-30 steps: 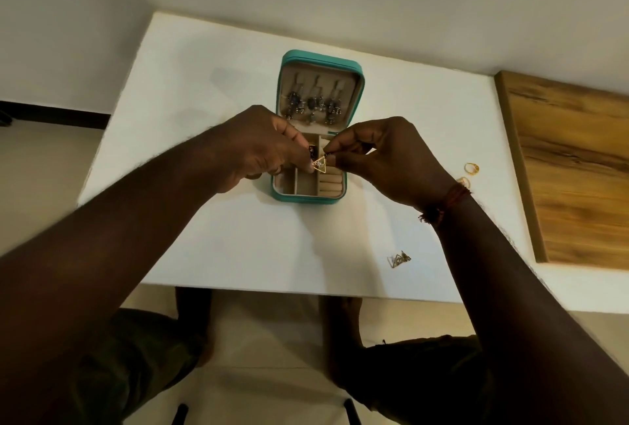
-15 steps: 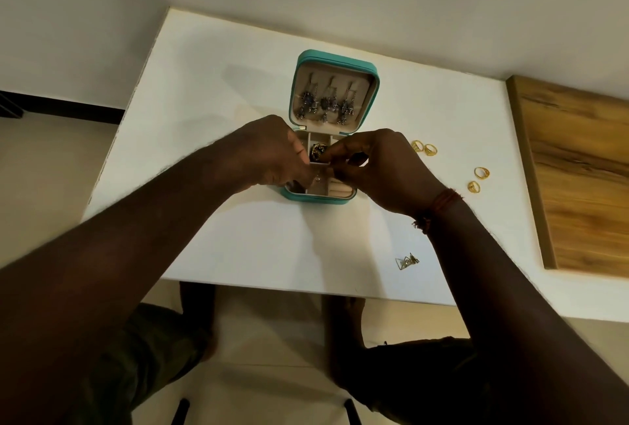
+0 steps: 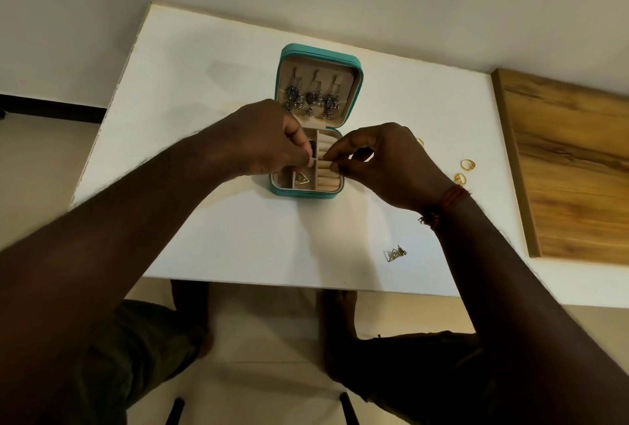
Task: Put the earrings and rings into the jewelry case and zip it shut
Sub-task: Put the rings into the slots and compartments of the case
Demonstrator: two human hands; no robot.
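The teal jewelry case lies open in the middle of the white table. Three dark dangling earrings hang in its raised lid. A gold triangle earring lies in a front compartment of the base, touched by neither hand. My left hand hovers over the left side of the base with curled fingers. My right hand has its fingertips pinched together above the ring rolls. I see nothing between the fingers of either hand. Gold rings lie to the right.
Another gold ring lies beside the first, and one more peeks out behind my right hand. A gold triangle earring lies near the table's front edge. A wooden board covers the far right. My knees are under the table.
Both hands held the triangle earring above the case, then lowered into the base. The earring now lies loose in a front compartment and my fingers have drawn back from it.
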